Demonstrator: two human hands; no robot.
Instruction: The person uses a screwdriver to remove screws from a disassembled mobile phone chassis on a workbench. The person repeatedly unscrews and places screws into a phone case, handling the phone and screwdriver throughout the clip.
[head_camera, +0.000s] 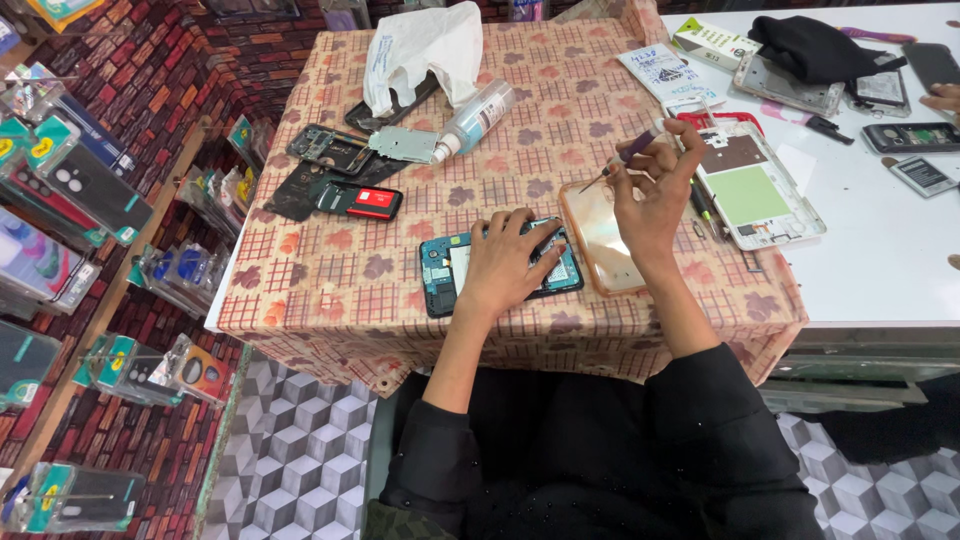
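Head view: left hand (505, 262) is lying flat on the opened phone (497, 266), fingers spread & pressing, grip not closed round it. Phone is sitting mid-counter (330, 290) on the checked cloth, near front edge. Right hand (655, 195) is hovering just above the detached screen panel (600, 236), grip clenched on a small screwdriver (622, 160), tip pointing left. Spray bottle (478, 117), white plastic bag (420, 48) & loose phone parts (335, 170) are lying further back.

A single head-worn camera looks steeply down, fairly near, onto the cloth-covered table (330, 290)
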